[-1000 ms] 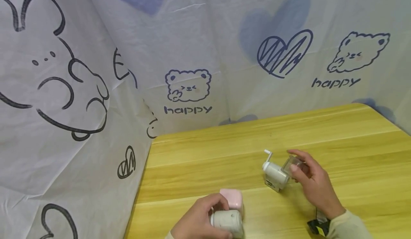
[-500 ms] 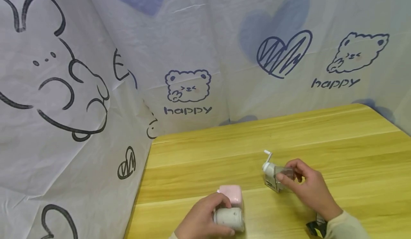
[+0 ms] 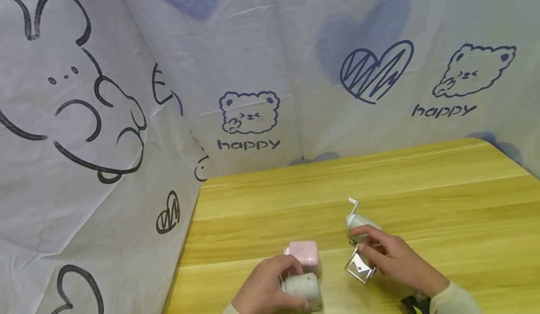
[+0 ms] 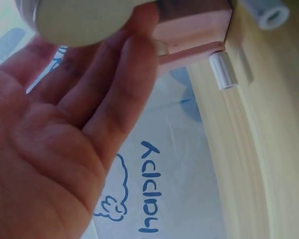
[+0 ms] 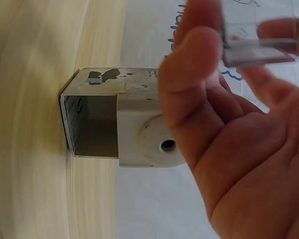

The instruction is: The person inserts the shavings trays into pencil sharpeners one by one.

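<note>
Clear drawer [image 3: 359,268] out

R hand [image 3: 401,260] pinches it just nearside of crank sharpener [image 3: 363,222], far R; slot [image 5: 97,127] bare. Prob. mid-step: handling drawer; refitting'd call for lining up w/ slot. L hand [image 3: 263,285] grips 2nd sharpener [image 3: 301,288] (I think), near L, beside pink one [image 3: 307,253] on table [image 3: 261,211].

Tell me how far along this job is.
Done: the clear plastic square-edged drawer is out of the white crank-handled sharpener, leaving its rectangular compartment open. In hand: the right hand holds the drawer, while the left hand grips a white rounded body beside the pink rounded box. Remaining: probably refitting the drawer, as the compartment stands without it.
</note>
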Demonstrator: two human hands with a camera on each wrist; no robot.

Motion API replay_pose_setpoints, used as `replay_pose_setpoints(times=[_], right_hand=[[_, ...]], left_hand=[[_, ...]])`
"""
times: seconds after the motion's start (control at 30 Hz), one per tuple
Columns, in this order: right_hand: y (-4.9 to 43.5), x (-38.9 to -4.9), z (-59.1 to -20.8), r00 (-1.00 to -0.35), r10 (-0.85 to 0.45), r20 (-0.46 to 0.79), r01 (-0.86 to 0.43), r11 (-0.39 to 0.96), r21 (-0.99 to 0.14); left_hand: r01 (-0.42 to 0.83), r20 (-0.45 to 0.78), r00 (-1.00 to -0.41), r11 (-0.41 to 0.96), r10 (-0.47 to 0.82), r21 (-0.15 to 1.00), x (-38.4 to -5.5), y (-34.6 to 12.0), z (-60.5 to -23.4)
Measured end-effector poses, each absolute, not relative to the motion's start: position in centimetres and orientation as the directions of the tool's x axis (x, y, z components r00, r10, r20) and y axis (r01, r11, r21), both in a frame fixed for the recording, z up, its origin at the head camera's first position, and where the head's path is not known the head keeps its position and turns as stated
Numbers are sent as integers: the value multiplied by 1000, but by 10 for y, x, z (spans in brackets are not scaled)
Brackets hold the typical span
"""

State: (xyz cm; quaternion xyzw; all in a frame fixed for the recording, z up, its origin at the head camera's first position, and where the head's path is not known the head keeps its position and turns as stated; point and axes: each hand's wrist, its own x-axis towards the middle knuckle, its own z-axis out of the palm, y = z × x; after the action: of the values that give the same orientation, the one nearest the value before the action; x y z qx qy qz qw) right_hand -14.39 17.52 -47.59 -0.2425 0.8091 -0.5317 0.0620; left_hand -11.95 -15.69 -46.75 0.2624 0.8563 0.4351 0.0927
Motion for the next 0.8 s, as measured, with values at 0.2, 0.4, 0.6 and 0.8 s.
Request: replay_pose_setpoints(times=[0.2,0.4,0.6,0.8], right_hand=[[175,-145,-480,-801,-594,67,-291,289,-912],[166,-144,-490,-780,-625,10,-260,310,-914],[158,-145,-497,-796,-605,21,-272,327,-905],[156,-146,-504,-803,-595,39,-367,441,-819]], left_hand=[[251,-51,-821,440,568,862,-119,-161,-466],[184,-111,-812,432,573,883,-119,-164,-467],[182,-127,-822,467,556,865,-120,-166,-468],[137,-159,-820,459,549,878,-120,-166,-468]])
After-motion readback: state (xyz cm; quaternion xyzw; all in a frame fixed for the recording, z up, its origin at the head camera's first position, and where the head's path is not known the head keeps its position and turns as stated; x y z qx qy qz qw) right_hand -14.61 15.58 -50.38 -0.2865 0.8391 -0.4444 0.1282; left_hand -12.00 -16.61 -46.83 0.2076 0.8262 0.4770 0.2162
